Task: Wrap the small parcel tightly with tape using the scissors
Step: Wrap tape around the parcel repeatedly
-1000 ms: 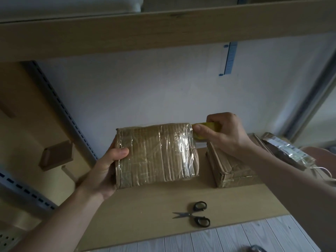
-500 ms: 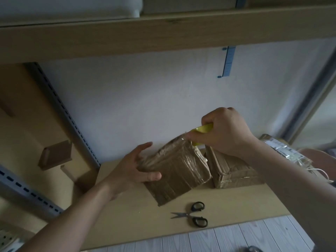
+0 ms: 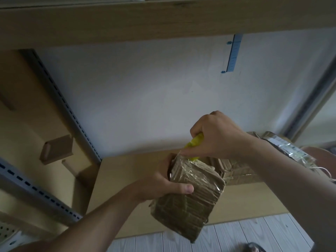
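Winding a turn of tape. The left hand (image 3: 160,188) holds the parcel (image 3: 189,202) from its 9 o'clock side, fingers curled behind the far face and thumb laid flat across the near one. The parcel is lifted off the shelf board (image 3: 127,179) and tilted, with its upper end toward 11 o'clock. It sits at about 5 o'clock from the middle of the view. The right hand (image 3: 216,137) is closed round the yellow tape roll (image 3: 195,143), which sits at the parcel's 12 o'clock corner. Its forefinger presses the clear tape (image 3: 181,158) down onto that corner. Glossy film already covers part of the cardboard. Other parcels (image 3: 236,170) lie on the board at 3 o'clock, just beside the work. The scissors are not in view. For a tight wrap, the roll is best kept close against the cardboard so that little loose tape spans the gap. The left hand should probably turn the parcel toward the roll while the right pulls steadily away toward 1 o'clock. Each turn should overlap the last, and the left thumb can smooth it down at once, since clear film wrinkles and traps air at corners. Cutting should wait until the band laps over itself, and then one hand must let go to find the scissors.
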The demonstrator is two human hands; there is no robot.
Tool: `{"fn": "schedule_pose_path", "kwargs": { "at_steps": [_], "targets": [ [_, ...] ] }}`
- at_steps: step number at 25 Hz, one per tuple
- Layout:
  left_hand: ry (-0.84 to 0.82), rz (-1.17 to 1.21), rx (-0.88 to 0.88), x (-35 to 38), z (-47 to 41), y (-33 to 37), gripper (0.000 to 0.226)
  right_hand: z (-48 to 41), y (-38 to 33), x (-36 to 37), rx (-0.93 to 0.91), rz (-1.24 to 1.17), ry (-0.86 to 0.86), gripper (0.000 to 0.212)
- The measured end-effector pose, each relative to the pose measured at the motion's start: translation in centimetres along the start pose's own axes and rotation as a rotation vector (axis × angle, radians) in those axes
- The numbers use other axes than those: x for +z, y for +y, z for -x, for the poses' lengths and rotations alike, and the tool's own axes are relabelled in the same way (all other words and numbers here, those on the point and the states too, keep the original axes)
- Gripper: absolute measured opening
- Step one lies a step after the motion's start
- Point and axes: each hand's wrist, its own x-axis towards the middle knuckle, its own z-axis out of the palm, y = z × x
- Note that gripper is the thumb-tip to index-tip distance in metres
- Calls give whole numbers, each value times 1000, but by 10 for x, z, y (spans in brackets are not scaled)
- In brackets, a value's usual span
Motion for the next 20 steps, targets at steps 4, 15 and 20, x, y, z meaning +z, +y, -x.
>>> {"fn": "schedule_pose_path", "kwargs": {
  "at_steps": [4, 15, 20],
  "targets": [
    [-57, -87, 50, -24, 3, -2, 75, 7, 18, -12, -35, -278, -22, 71],
    [-209, 12, 167, -48, 24, 9, 88, 6, 35, -2, 56, -706, 29, 49],
    [-284, 13, 226, -47, 30, 25, 106, -2, 44, 10, 41, -651, 15, 60]
  ]
}}
